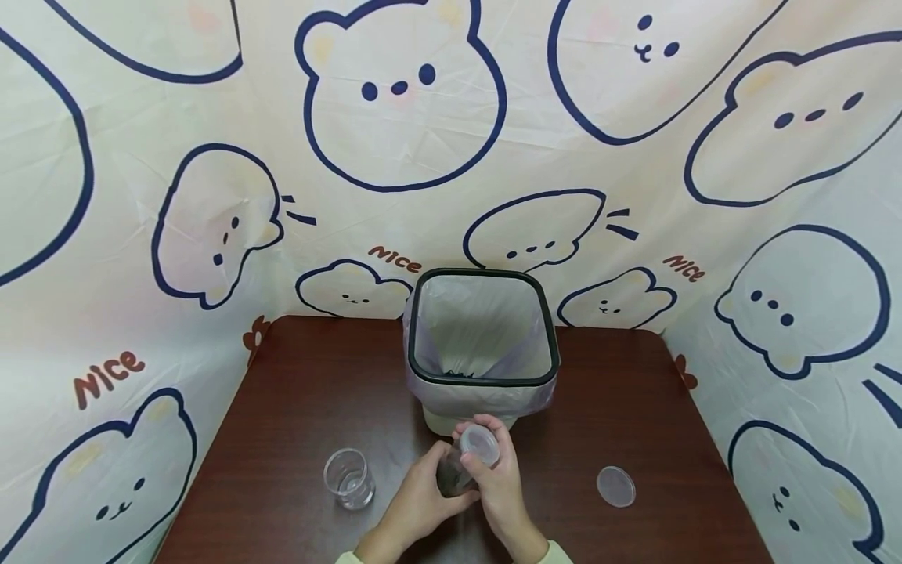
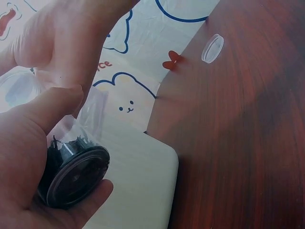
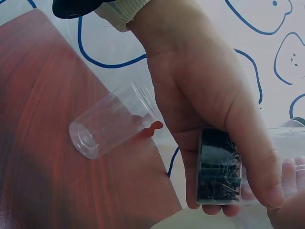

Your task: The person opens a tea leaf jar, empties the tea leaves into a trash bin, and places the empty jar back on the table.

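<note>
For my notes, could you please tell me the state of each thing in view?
Held jar: tilted, dark bits inside, seemingly capped
Clear cup: upright, open, seemingly empty
Round lid: loose, lying flat
Bin: open, upright
Bin liner: folded outward
Left hand: holding jar
Right hand: holding jar

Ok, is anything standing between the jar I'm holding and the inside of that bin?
Yes, the bin's bag-covered front wall and dark rim stand just beyond the jar. The clear cup and loose lid sit off to either side, out of that path.
</note>
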Demonstrator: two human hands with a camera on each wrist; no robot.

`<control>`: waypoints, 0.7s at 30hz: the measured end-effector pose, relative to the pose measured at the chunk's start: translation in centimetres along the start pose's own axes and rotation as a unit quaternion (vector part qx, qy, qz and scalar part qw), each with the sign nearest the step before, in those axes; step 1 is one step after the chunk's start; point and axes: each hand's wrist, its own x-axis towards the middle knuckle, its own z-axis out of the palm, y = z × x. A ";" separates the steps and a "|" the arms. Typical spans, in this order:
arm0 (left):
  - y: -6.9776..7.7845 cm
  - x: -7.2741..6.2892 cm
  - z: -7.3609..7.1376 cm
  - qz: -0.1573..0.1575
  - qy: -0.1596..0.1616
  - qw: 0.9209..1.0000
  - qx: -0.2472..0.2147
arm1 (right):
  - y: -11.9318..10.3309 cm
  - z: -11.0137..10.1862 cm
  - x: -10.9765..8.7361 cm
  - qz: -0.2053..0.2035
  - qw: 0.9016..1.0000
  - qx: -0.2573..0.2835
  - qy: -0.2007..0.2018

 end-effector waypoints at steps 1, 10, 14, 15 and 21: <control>0.0 0.0 0.0 -0.002 -0.001 1.000 0.001 | 0.0 0.0 0.0 0.001 1.000 0.003 0.001; 0.1 0.1 -0.2 -0.022 -0.017 1.000 0.001 | -0.2 0.2 0.0 0.022 1.000 -0.006 0.012; 0.0 0.2 -0.2 -0.012 -0.015 1.000 0.005 | -0.3 0.1 0.0 0.031 0.999 -0.011 0.012; 0.0 0.2 -0.3 -0.010 -0.015 1.000 0.007 | -0.3 0.1 0.0 0.032 0.999 -0.010 0.011; -0.4 0.1 -0.5 -0.003 -0.026 1.000 0.011 | -0.2 -0.1 0.0 0.021 1.000 -0.004 -0.013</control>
